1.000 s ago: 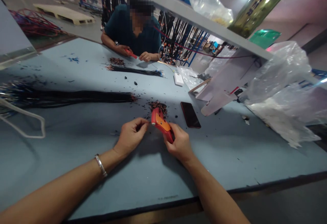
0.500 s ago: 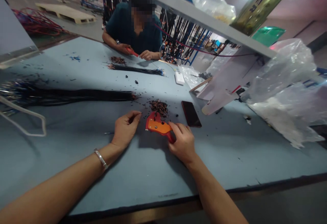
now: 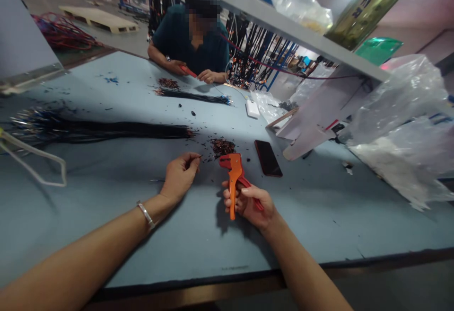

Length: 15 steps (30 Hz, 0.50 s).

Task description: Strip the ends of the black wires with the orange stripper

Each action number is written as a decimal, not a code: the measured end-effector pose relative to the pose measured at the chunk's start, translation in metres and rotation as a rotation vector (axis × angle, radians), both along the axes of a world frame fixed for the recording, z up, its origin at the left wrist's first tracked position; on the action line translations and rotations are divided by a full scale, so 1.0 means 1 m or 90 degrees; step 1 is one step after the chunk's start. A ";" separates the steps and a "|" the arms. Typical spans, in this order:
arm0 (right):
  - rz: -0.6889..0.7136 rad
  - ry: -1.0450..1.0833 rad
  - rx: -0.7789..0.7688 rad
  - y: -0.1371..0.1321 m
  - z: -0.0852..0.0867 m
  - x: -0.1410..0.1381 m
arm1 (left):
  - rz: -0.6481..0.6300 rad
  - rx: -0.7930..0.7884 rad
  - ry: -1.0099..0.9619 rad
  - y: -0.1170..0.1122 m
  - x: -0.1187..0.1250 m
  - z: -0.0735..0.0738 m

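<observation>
My right hand (image 3: 250,203) grips an orange and red wire stripper (image 3: 234,178) by its handles, its head pointing away from me above the blue table (image 3: 198,235). My left hand (image 3: 180,174) rests on the table to the left of it, thumb and fingers pinched on a thin dark wire piece (image 3: 197,156). A small pile of stripped wire bits (image 3: 222,146) lies just beyond the tool. A long bundle of black wires (image 3: 106,131) stretches to the left.
A black phone (image 3: 268,158) lies right of the pile. Across the table a person (image 3: 193,41) works with a red tool beside another wire bundle (image 3: 193,96). A white box (image 3: 253,109), plastic bags (image 3: 397,126) and a white loop (image 3: 35,164) lie around. An overhead shelf (image 3: 283,22) crosses above.
My right hand turned the stripper from lying flat to upright and drew it back toward me. My left hand stayed near the pile, pinched.
</observation>
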State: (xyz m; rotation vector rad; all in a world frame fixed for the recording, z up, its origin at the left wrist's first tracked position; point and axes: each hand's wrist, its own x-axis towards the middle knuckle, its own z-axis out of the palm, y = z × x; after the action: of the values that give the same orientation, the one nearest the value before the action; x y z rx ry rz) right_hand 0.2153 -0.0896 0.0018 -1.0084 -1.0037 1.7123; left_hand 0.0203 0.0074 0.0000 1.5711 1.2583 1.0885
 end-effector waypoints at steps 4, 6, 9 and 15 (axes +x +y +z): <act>0.002 0.023 -0.031 -0.004 0.001 -0.003 | 0.006 0.004 0.020 0.001 0.000 -0.003; -0.013 0.029 -0.028 -0.006 0.002 -0.005 | 0.009 0.007 0.038 0.000 0.000 -0.003; -0.035 0.003 0.003 -0.007 0.004 -0.008 | -0.002 0.035 0.050 -0.003 0.000 -0.005; 0.002 0.100 -0.031 -0.006 0.000 -0.004 | -0.042 0.147 0.047 -0.008 0.002 -0.012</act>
State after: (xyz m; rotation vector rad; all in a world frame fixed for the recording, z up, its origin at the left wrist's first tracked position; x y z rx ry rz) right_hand 0.2112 -0.0960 0.0017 -0.8884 -0.8675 1.7952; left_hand 0.0219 -0.0003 -0.0119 1.8287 1.1516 1.1758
